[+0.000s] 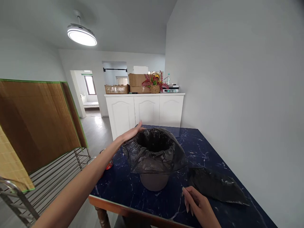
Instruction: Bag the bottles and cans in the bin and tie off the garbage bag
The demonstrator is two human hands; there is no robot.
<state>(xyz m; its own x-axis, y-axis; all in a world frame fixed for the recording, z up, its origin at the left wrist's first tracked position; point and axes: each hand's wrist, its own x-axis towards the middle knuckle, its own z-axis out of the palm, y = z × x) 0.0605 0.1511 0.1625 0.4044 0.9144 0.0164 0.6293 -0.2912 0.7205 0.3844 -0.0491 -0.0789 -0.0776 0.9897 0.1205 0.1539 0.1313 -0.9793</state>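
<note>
A grey trash can (154, 181) stands upright on the dark blue marble-patterned table (123, 190). A black garbage bag (152, 161) lines it, folded over the rim and hanging loosely around the outside. My left hand (133, 132) rests against the far left side of the bag, thumb raised and fingers extended; the bag partly hides the fingertips. Low on the right, my right hand (197, 202) hovers near the tabletop, apart from the can, its fingers loosely bent and apart with nothing visible in them. Beside it lies a flattened black plastic bag (218, 186).
A red object (109, 164) and glassware sit at the table's left edge, partly behind my left forearm. A metal rack (59, 171) with a bamboo mat (35, 120) is at left. Ahead, a white cabinet (147, 109) carries cardboard boxes (117, 89) and a flower basket (155, 89).
</note>
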